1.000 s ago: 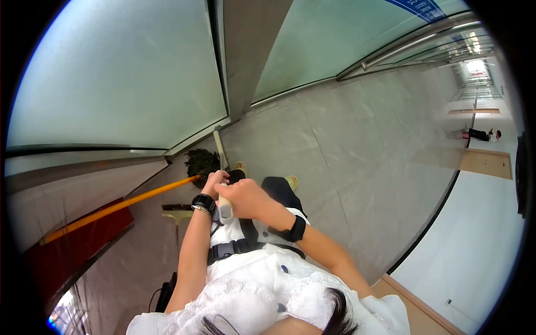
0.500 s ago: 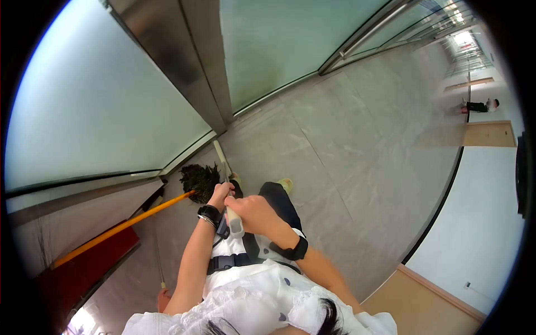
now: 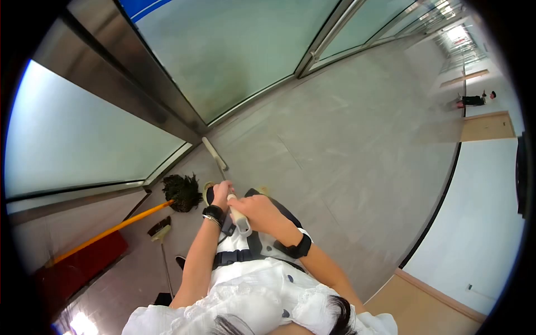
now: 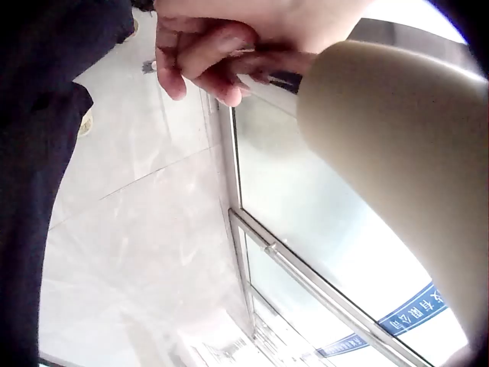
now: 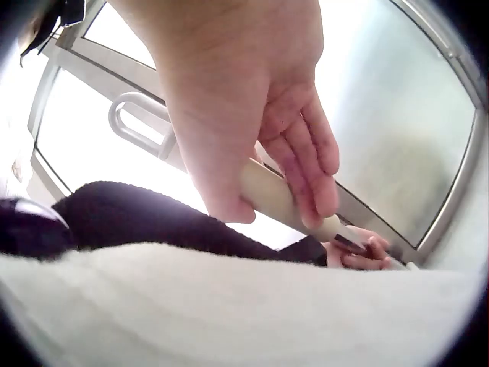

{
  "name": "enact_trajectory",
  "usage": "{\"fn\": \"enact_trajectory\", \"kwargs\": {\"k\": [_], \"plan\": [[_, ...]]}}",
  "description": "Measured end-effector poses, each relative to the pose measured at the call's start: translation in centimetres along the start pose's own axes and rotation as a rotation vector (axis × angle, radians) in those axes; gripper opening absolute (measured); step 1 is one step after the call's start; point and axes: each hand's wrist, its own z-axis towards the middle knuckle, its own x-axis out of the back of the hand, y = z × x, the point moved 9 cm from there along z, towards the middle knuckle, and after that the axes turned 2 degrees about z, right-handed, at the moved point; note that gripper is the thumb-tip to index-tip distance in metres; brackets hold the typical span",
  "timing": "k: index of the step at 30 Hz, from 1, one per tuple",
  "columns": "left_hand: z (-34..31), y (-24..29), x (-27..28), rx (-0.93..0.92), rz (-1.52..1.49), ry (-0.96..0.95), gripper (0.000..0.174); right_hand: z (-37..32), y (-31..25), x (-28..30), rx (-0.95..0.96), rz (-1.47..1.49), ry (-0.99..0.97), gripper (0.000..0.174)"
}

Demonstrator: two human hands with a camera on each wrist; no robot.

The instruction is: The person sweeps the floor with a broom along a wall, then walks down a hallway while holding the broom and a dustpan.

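A broom with a cream grip (image 3: pixel 239 215) slants down from my hands to a long cream head (image 3: pixel 215 153) on the floor, close to the base of the metal door post. My right hand (image 3: pixel 259 215) wraps round the thick grip just below its looped end (image 5: pixel 137 126). Further down, my left hand (image 3: pixel 222 195) holds the thin pole, its fingers (image 4: pixel 221 50) curled around it. The right wrist view shows the right hand (image 5: pixel 252 115) on the grip (image 5: pixel 271 195), with the left hand (image 5: pixel 363 252) beyond. The bristles are hidden from above.
To the left, a mop with an orange handle (image 3: pixel 120 226) has its dark stringy head (image 3: pixel 182 192) on the floor. Another broom (image 3: pixel 160 228) is behind it, near a red panel (image 3: pixel 84 268). Frosted glass (image 3: pixel 240 61) lines the front; a person (image 3: pixel 474 100) stands far down the corridor.
The view has swung so the door post sits further left. The held broom's head now lies more clearly ahead of my feet. Both hands keep their hold. The other broom's head has come back into view.
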Motion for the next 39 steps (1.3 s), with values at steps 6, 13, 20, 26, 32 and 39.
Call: {"fn": "enact_trajectory", "kwargs": {"k": [6,13,20,26,32,39], "plan": [[2.2,0.6,2.0,-0.086,0.022,0.066,0.015,0.4,0.9,-1.3,-0.107,0.119,0.007,0.033],[3.2,0.9,3.3,-0.098,0.077,0.117,0.017,0.7,1.8,-1.4,-0.173,0.231,0.025,0.037],[2.4,-0.6,4.7,-0.073,0.182,0.137,0.021,0.0,1.6,-1.7,-0.242,0.269,0.11,0.032],[3.7,-1.0,4.8,-0.066,0.243,0.154,0.017,0.0,0.5,-0.3,-0.26,0.297,0.135,0.032],[2.5,-0.6,-3.5,-0.098,0.512,-0.08,0.012,-2.1,2.5,4.8,-0.261,0.306,0.283,0.032],[0.1,1.4,-11.3,-0.02,0.362,-0.234,0.011,-2.0,2.5,8.3,-0.458,0.04,0.121,0.03]]}}
